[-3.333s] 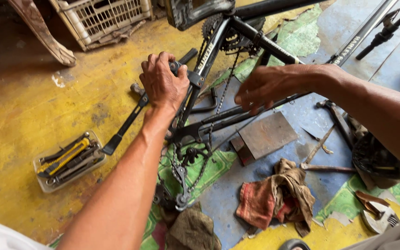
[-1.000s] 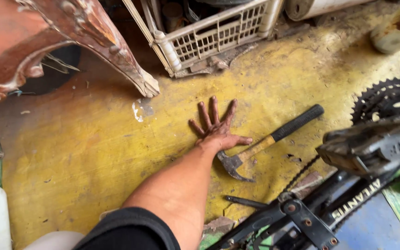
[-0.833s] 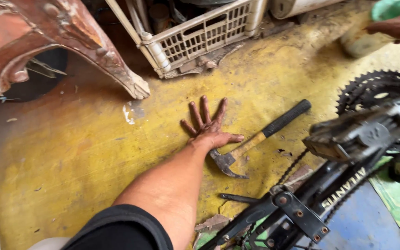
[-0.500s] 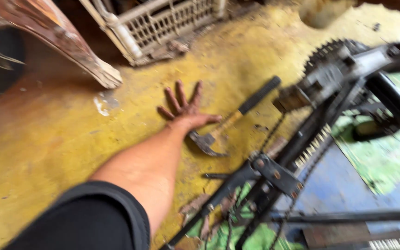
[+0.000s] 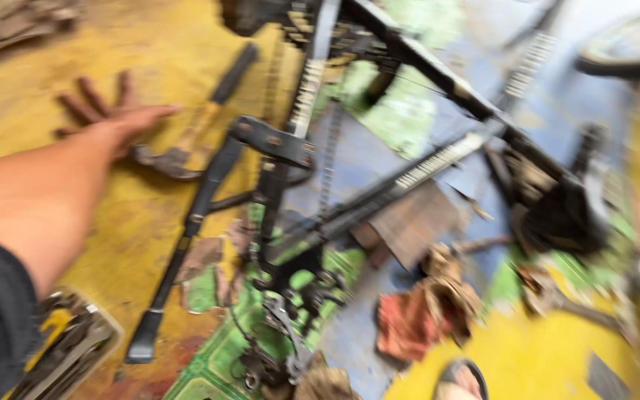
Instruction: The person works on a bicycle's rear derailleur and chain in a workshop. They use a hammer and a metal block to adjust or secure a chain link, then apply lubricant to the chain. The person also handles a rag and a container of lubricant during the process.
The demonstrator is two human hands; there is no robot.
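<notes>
Resting flat | left hand [image 5: 109, 118] | yellow floor [image 5: 46, 67] | beside hammer [image 5: 194, 126], seemingly touching

One hand [image 5: 109, 118] shows, the left, spread flat on the yellow floor [image 5: 31, 89] with five fingers apart. One hammer [image 5: 194, 126] lies just beside it. One black bicycle frame [image 5: 409, 59] lies across the floor, with one chain [image 5: 329, 155] running along it. One long black bar tool [image 5: 187, 237] lies by the frame. One tray of hand tools [image 5: 68, 348] sits at the lower left; the tools inside are too blurred to count. One reddish rag [image 5: 409, 318] lies crumpled, one brown flat block [image 5: 409, 222] near it, and one sandalled foot [image 5: 461, 381] shows at the bottom edge
</notes>
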